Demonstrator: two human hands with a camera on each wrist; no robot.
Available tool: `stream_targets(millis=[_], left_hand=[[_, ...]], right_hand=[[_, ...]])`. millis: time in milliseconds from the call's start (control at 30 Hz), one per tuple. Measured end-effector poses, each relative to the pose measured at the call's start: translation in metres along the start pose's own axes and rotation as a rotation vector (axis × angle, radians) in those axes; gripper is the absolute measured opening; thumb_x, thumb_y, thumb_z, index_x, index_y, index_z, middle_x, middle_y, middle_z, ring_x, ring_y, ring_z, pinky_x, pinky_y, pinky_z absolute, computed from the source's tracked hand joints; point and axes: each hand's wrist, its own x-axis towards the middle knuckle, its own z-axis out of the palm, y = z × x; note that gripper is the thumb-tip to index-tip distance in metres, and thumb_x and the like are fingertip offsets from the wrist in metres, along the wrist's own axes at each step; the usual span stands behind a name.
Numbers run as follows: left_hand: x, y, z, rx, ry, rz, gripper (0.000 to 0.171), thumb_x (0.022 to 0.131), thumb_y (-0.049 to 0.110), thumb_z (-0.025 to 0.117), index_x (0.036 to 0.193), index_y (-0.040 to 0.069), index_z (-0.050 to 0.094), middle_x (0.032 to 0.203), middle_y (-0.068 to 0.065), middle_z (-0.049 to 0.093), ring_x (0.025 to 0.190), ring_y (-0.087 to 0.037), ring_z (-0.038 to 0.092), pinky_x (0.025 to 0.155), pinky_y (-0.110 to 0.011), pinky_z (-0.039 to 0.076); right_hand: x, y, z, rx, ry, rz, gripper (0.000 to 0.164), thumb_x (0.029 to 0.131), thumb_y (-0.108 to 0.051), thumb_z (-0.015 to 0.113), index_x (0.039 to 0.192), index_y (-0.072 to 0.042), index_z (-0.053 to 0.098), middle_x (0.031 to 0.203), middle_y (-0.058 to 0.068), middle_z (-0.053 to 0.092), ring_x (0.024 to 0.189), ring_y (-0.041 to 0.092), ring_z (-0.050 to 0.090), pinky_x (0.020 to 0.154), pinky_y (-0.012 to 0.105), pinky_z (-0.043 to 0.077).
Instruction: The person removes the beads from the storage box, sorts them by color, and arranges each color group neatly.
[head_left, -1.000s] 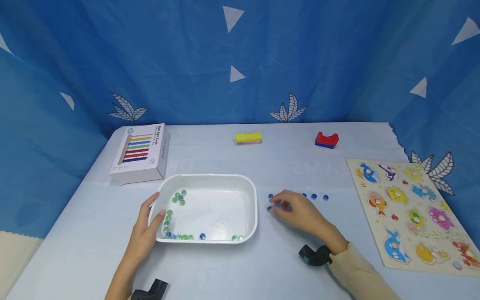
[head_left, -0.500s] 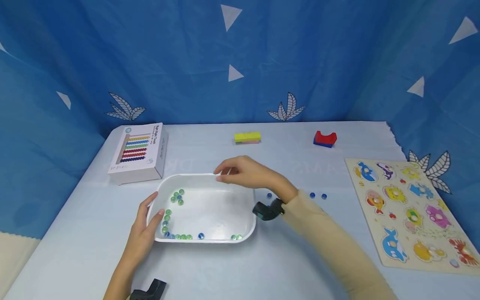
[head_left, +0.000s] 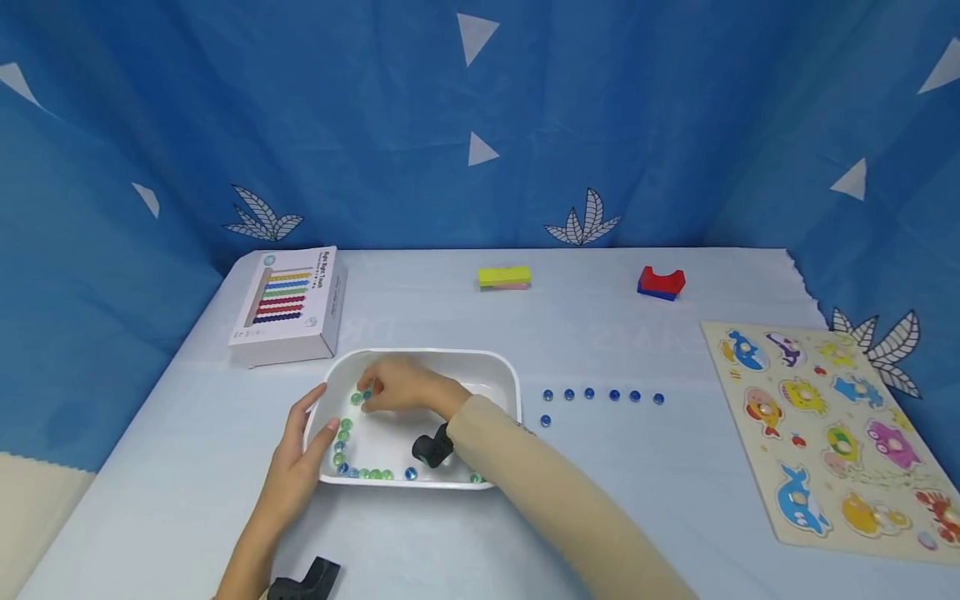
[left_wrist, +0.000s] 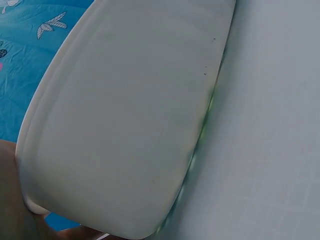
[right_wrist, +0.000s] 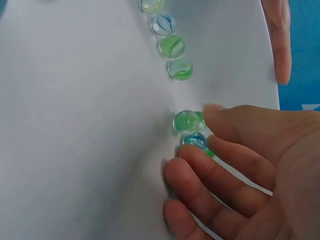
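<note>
The white tray shows bare floor at its centre. Your right forearm crosses its right rim; your left hand grips its left rim. Your right hand is inside, thumb and bent fingers parted, unclenched, about a blue marble beside green marbles near the left wall.

"Where did the head camera face?"
"Forward and down over the table."
"The wrists'?"
"Both sat close: left faced the tray from outside, right from within, sharing marbles with head."
</note>
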Motion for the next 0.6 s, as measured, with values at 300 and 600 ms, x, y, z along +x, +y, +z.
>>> stream_targets(millis=[300, 600], left_hand=[[0.0, 0.001, 0.001, 0.008, 0.008, 0.001, 0.054, 0.095, 0.035, 0.039, 0.143, 0.029, 0.015, 0.143, -0.018, 0.033, 0.12, -0.037, 0.042, 0.089, -0.055, 0.036], [-0.001, 0.001, 0.002, 0.012, 0.015, 0.004, 0.053, 0.095, 0.034, 0.039, 0.143, 0.028, 0.015, 0.139, -0.02, 0.037, 0.115, -0.037, 0.047, 0.087, -0.055, 0.038]], right_hand=[[0.004, 0.004, 0.009, -0.128, 0.134, 0.002, 0.024, 0.082, -0.022, 0.065, 0.103, -0.013, 0.065, 0.077, -0.005, 0.063, 0.066, 0.003, 0.051, 0.059, 0.011, 0.038], [0.003, 0.003, 0.013, -0.217, 0.123, -0.01, 0.019, 0.08, -0.03, 0.066, 0.098, -0.025, 0.068, 0.071, -0.013, 0.059, 0.065, 0.0, 0.05, 0.06, 0.012, 0.036]])
